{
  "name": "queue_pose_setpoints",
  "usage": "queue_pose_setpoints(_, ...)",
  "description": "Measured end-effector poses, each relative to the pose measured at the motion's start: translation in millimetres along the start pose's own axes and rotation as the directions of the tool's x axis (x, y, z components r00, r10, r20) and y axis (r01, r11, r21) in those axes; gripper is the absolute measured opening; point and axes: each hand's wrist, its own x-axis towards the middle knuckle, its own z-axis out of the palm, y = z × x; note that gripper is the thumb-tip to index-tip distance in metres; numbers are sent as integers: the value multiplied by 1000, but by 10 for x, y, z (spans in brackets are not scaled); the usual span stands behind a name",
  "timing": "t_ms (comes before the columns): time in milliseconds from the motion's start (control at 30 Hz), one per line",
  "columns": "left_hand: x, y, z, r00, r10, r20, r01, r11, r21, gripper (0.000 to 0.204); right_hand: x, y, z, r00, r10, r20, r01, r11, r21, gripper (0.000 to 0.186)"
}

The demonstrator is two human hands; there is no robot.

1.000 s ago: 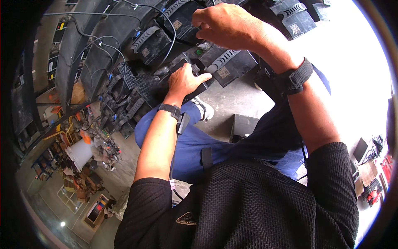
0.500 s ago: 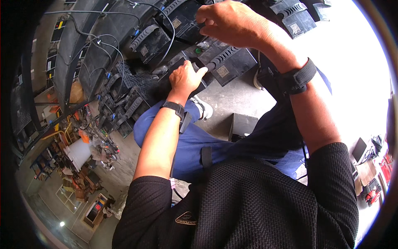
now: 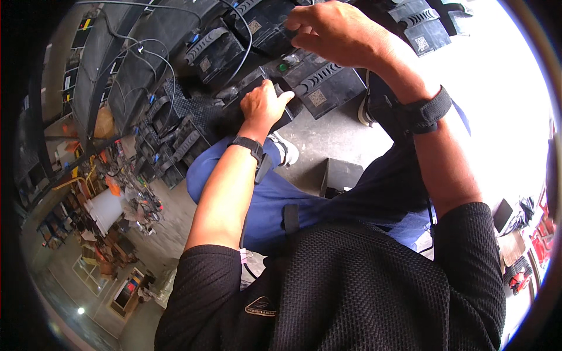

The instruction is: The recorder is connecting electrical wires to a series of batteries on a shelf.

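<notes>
While the person sits bent forward over blue trousers, the left hand (image 3: 263, 105) rests flat on the near edge of a dark battery case (image 3: 319, 79) lying on the concrete floor (image 3: 328, 137), fingers stretched out and loosely together, thumb pointing toward the case's ribbed top; it presses rather than grips. Above it, the right hand (image 3: 336, 32) hovers over the same case with its fingers curled downward near a small green cap (image 3: 283, 67) on the case's top, but whether the fingertips pinch anything I cannot tell, since the knuckles hide them. Both wrists carry dark bands. That battery case lies just ahead of the person's knees, tilted, with a pale square label at one corner. More dark battery cases (image 3: 213, 52) crowd behind and to the left of it, some stacked, with thin black cables (image 3: 140, 47) looping across them. A white shoe (image 3: 287, 149) shows beside the left forearm, and a small dark box (image 3: 342, 175) stands on the floor between the legs. Far left, a cluttered workshop corner holds a white bucket (image 3: 105, 207).
</notes>
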Motion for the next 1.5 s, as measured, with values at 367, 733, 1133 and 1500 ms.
queue_pose_setpoints(367,15,42,-33,998,-50,32,50,999,13,57,8,-51,-38,996,64,63,-62,997,-36,23)
queue_pose_setpoints(733,44,67,-8,995,-85,47,83,996,31,58,-32,-50,-75,998,50,41,-49,998,-28,23)
queue_pose_setpoints(1133,80,-84,5,996,1,91,2,999,-40,53,-8,-46,-53,997,61,45,-58,997,-58,22)
queue_pose_setpoints(1500,205,-289,233,1000,25,1,-25,979,-201,35,-26,-38,-37,997,61,39,-58,995,-85,21)
